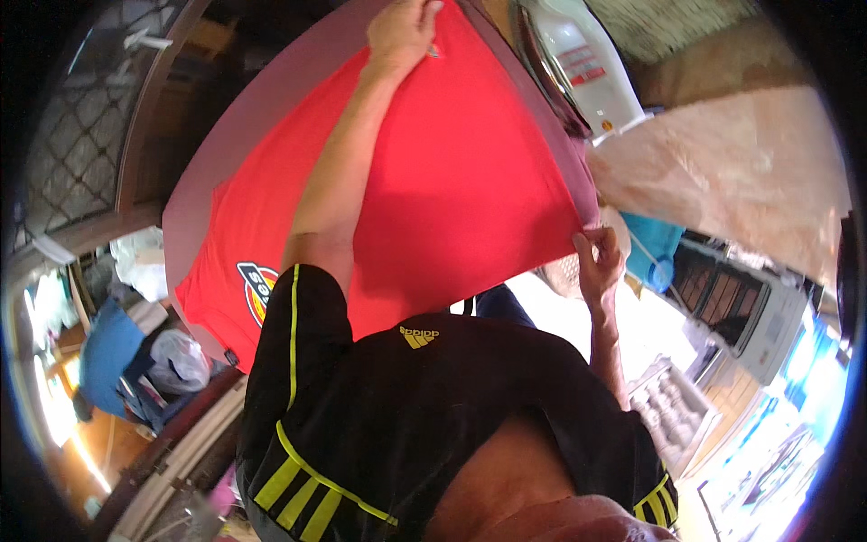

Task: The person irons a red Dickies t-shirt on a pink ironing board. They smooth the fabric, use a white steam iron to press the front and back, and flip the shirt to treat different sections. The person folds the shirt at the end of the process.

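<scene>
A red shirt lies spread over a mauve padded board, which looks like an ironing board. A round printed badge shows on the cloth at the left, partly covered by my left sleeve. Reaching across the shirt, my left hand has its fingers closed on the far edge, near a small mark on the fabric. My right hand pinches the shirt's near right corner between thumb and fingers, and the edge between there and my body hangs slightly taut. A white iron rests beyond the shirt's right side.
A brown-patterned surface extends at the right. Below it are a blue container, a grey appliance-like box and an egg tray. Plastic bags and a blue item lie at the left, under a lattice window.
</scene>
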A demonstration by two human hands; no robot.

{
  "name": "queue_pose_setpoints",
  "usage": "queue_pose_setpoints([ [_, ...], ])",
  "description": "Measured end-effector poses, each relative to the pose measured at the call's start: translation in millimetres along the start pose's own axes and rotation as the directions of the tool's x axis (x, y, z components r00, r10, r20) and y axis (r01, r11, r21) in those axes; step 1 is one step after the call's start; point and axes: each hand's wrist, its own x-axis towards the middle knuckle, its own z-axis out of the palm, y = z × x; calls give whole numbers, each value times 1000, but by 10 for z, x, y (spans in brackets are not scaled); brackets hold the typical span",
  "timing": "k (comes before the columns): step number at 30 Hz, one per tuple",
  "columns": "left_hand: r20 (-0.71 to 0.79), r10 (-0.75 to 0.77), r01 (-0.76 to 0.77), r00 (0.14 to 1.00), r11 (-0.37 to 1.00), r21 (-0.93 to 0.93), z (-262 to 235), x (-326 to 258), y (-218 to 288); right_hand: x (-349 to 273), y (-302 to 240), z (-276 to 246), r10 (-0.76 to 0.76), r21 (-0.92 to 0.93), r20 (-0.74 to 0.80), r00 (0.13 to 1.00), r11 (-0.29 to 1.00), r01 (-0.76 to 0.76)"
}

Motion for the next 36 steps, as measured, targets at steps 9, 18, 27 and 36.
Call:
queue_pose_setpoints([
  [9,35,-139,130,990,973,192,-91,-169,42,880,-1108,421,-614,-237,284,737,700,674],
  [18,-36,-401,310,915,645,698,-1948,-1620,-278,1878,-1446,1984,-736,-401,408,541,388,830],
  [27,73,-388,328,919,853,407,-3383,-2270,-1255,1911,-1369,1995,-708,-508,455,540,292,810],
  [36,-89,-370,345,925,719,603,-3167,-2224,-1109,1923,-1404,1973,-613,-668,456,645,243,703],
])
